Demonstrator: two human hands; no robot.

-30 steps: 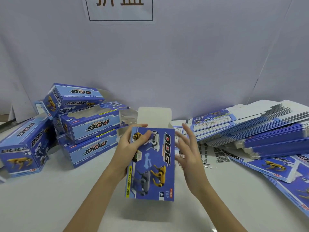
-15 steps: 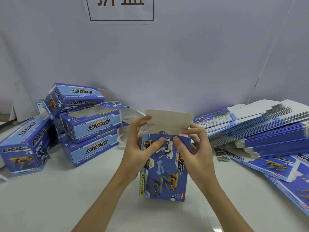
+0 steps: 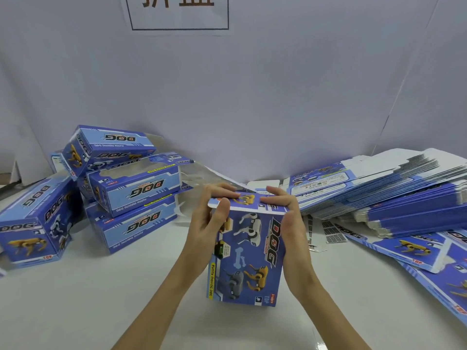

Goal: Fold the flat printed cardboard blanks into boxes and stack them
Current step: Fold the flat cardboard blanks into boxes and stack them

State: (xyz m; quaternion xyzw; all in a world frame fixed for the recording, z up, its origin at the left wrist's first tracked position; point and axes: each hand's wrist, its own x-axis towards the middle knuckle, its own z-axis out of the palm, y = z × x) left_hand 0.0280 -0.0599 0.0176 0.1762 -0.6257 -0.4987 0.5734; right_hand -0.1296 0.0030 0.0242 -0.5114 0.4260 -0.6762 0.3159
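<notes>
Gripping the upright box [image 3: 249, 256] between both palms, I curl my left hand [image 3: 206, 224] and right hand [image 3: 288, 223] over its far top flap [image 3: 249, 200], fingers pressing it shut. Its long axis stands vertical on the smooth white table [image 3: 101, 299]. Finished glossy boxes [image 3: 131, 188] lie far left, nearer my left hand; flat blanks [image 3: 404, 195] fan far right.

Blue box [image 3: 249, 258] with yellow, white and grey dogs (black-red "DOG" lettering), white table [image 3: 101, 299].
</notes>
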